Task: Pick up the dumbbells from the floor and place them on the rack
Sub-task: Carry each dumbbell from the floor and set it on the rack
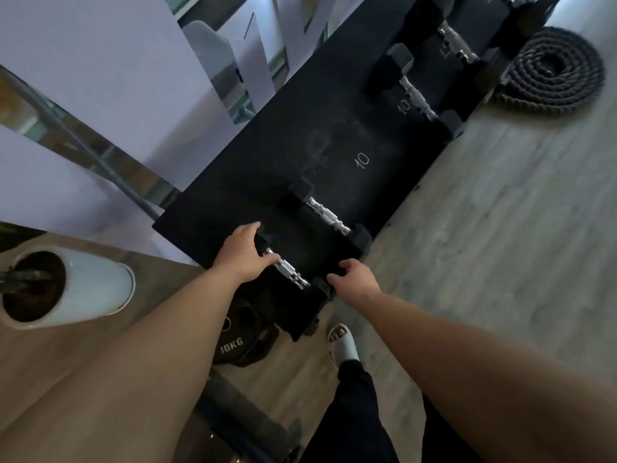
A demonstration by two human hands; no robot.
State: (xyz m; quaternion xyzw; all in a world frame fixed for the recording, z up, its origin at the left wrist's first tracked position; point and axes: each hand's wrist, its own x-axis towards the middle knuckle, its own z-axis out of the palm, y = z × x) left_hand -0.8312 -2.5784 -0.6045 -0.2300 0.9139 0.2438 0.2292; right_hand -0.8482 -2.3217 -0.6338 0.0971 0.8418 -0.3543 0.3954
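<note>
left hand cupped over dumbbell end | right hand curled on other end, lying on rack | three more racked beyond hands | floor remainder unseen

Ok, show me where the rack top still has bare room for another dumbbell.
The widest free patch on the black rack top lies around the chalked "10", between the chrome-handled dumbbell and the far dumbbell. The near end is crowded: both hands are on the nearest dumbbell.
</note>
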